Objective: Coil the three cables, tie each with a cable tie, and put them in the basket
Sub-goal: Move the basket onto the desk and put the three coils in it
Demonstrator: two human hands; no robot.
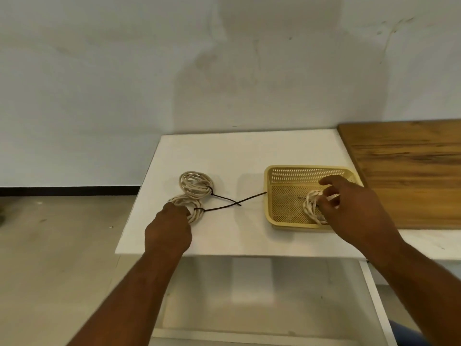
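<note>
While reaching into the basket, holds tied first coil in right grip, fingers curled round it, within basket walls. Holds tied second coil in left grip, fingers curled, on counter, touching tied third coil.

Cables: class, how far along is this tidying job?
Done: all three look coiled and tied. In hand: the right hand holds the first coil inside the basket; the left hand grips the near coil. Left: that coil and the far coil must go in.
</note>
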